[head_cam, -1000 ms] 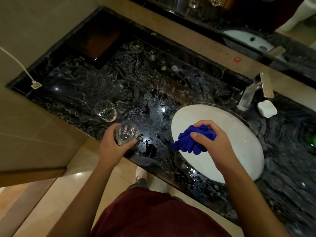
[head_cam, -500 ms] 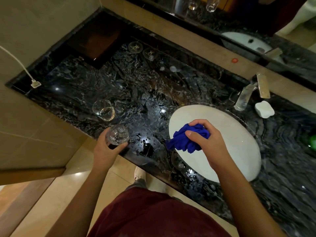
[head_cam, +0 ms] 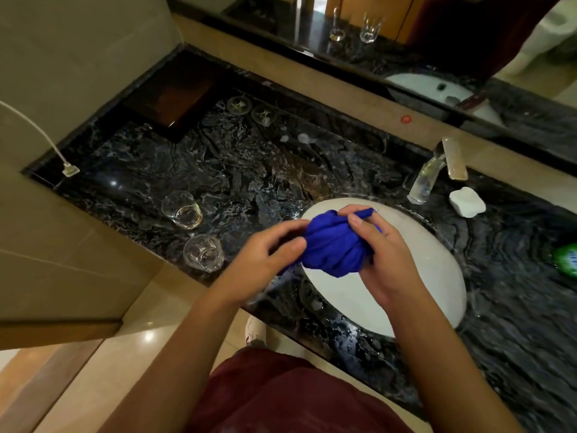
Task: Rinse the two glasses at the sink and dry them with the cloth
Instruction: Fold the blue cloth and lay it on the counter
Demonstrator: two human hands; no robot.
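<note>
- Task status: both glasses stand upright on the countertop (head_cam: 237,170), left of the sink (head_cam: 415,276), and neither is in a hand; judged from this, rinsing is probably finished, while whether both are fully dry cannot be told
- Far glass (head_cam: 182,209): clear, cylindrical, with a thick base; it stands near the wall edge of the counter
- Near glass (head_cam: 203,252): clear, with a faceted or ribbed lower body; it stands close to the front edge, just beside the far glass but apart from it
- Cloth (head_cam: 335,245): deep blue, soft, bunched into a rounded wad, held above the left part of the basin
- Left hand (head_cam: 265,260): fingers curled against the left side of the wad, gripping it
- Right hand (head_cam: 384,254): thumb and fingers wrapped over the top and right side, clamped on the fabric
- Countertop: dark, glossy, veined stone showing scattered droplets or glints
- Sink: smooth white oval bowl; a chrome tap (head_cam: 427,176) stands behind it
- Remaining work, as judged: a final wipe if needed, then setting the cloth down
</note>
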